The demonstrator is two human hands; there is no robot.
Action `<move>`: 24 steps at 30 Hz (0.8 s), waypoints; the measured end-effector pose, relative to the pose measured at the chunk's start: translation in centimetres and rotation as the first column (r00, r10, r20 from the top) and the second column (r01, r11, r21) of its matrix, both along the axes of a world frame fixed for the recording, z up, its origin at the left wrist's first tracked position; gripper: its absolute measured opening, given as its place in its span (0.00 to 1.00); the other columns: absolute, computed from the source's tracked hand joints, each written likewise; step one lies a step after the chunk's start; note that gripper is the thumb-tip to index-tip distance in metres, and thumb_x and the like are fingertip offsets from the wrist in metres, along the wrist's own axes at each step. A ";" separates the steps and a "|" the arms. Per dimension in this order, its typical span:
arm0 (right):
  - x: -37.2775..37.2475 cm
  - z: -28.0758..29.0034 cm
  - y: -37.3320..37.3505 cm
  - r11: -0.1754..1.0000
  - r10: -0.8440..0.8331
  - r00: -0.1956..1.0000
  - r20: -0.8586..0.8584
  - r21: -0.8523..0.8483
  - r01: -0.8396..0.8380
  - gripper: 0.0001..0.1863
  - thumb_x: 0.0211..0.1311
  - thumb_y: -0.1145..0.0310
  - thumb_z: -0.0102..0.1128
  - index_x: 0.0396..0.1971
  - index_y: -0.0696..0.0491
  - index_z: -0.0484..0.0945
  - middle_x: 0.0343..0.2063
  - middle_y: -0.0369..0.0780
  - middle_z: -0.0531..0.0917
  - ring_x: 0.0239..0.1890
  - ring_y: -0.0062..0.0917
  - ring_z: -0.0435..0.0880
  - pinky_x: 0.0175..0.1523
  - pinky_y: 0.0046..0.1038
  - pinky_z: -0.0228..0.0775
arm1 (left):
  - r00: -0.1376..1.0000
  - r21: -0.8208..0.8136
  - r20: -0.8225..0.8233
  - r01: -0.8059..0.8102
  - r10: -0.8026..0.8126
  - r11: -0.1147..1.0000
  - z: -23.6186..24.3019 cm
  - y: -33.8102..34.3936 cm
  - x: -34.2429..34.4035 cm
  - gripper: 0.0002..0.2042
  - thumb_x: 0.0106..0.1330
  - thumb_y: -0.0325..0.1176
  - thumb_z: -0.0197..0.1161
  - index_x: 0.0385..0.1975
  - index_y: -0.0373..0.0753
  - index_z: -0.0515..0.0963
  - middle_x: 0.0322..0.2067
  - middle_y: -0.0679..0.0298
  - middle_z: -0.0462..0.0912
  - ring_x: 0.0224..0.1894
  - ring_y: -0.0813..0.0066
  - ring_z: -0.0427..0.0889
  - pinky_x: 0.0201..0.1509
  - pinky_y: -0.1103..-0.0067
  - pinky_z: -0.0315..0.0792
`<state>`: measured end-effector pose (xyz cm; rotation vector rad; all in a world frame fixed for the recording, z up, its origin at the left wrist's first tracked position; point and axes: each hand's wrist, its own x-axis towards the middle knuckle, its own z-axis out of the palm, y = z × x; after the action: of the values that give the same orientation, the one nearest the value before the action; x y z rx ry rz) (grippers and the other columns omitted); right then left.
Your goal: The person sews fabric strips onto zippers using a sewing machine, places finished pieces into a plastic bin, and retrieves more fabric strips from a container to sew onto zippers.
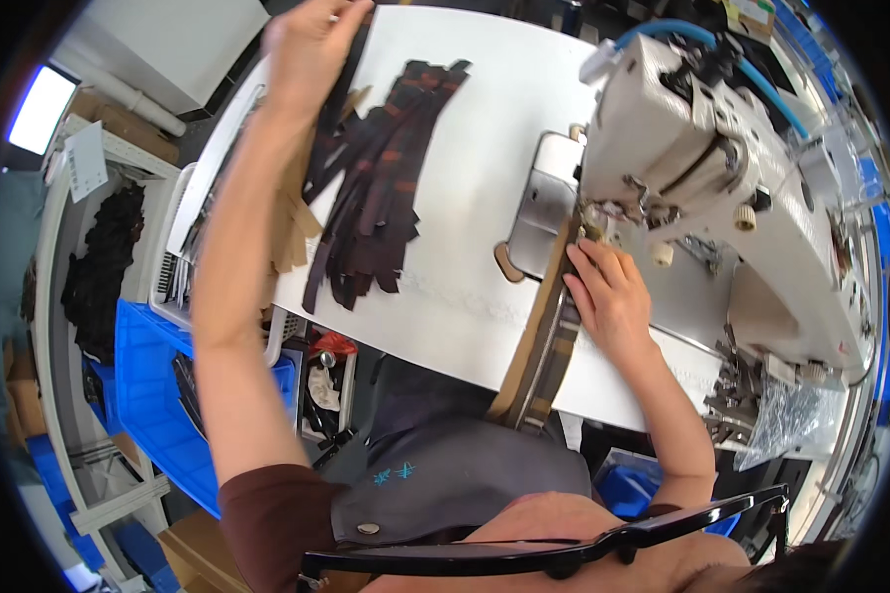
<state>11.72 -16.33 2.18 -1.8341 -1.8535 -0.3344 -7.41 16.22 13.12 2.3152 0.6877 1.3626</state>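
Observation:
My left hand [310, 47] is raised at the far left of the table, its fingers closed on the end of a dark fabric strip [344, 91]. Beside it lies a pile of dark brown strips [381, 188] with reddish bands. At the sewing machine [677, 148], my right hand [611, 296] pinches a long tan and dark striped strip [544, 346] close to the needle area. That strip runs under the machine's foot and hangs over the table's near edge toward my lap. My fingertips hide part of it.
The white table [465, 287] carries a metal plate [549, 203] left of the needle. Metal parts [737, 395] and a clear plastic bag [791, 425] sit at the right. Blue bins [163, 395] and a shelf with dark material [104, 267] stand at the left.

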 end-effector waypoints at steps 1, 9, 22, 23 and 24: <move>0.3 -0.3 -0.1 1.000 -0.011 1.000 -0.004 -0.005 0.011 0.17 0.49 0.69 0.67 0.41 0.56 0.80 0.42 0.39 0.79 0.45 0.34 0.78 0.47 0.32 0.73 | 0.976 -0.030 -0.215 -0.050 0.043 0.998 3.0 -4.9 -0.5 0.14 0.66 0.29 0.57 0.51 0.38 0.78 0.33 0.65 0.84 0.35 0.83 0.80 0.39 0.87 0.71; 0.2 -0.5 0.1 1.000 -0.001 1.000 0.023 0.014 0.001 0.17 0.51 0.67 0.66 0.41 0.56 0.80 0.43 0.39 0.79 0.46 0.34 0.78 0.47 0.32 0.72 | 0.650 -0.140 -0.451 0.625 -0.611 0.768 -3.2 -19.9 0.0 0.18 0.53 0.20 0.60 0.45 0.36 0.79 0.37 0.58 0.83 0.35 0.69 0.84 0.39 0.78 0.76; 0.6 -1.0 -0.3 1.000 -0.006 1.000 0.025 -0.019 0.007 0.19 0.43 0.68 0.68 0.38 0.57 0.80 0.45 0.39 0.77 0.37 0.29 0.76 0.43 0.30 0.71 | 0.808 0.184 -0.387 0.540 -0.444 0.822 -13.3 -16.6 7.0 0.15 0.50 0.27 0.63 0.40 0.43 0.80 0.42 0.66 0.79 0.40 0.70 0.80 0.59 0.62 0.65; 0.6 -1.0 -0.3 1.000 -0.011 1.000 0.024 -0.021 0.011 0.19 0.43 0.68 0.68 0.38 0.57 0.80 0.45 0.39 0.77 0.37 0.29 0.76 0.43 0.30 0.71 | 0.792 0.146 -0.405 0.550 -0.457 0.823 -13.4 -16.6 6.9 0.15 0.51 0.27 0.63 0.41 0.42 0.79 0.44 0.66 0.79 0.42 0.70 0.80 0.62 0.59 0.61; 0.6 -1.0 -0.3 0.999 -0.016 1.000 0.027 -0.028 0.016 0.19 0.44 0.67 0.68 0.38 0.57 0.79 0.45 0.39 0.77 0.37 0.29 0.76 0.42 0.30 0.70 | 0.776 0.108 -0.421 0.557 -0.470 0.824 -13.3 -16.7 6.8 0.15 0.52 0.27 0.62 0.42 0.42 0.79 0.46 0.67 0.80 0.43 0.70 0.81 0.64 0.56 0.57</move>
<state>12.28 -16.61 1.16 -1.8727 -1.8715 -0.3422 -0.58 -0.46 -0.20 2.7029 -0.0485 0.7754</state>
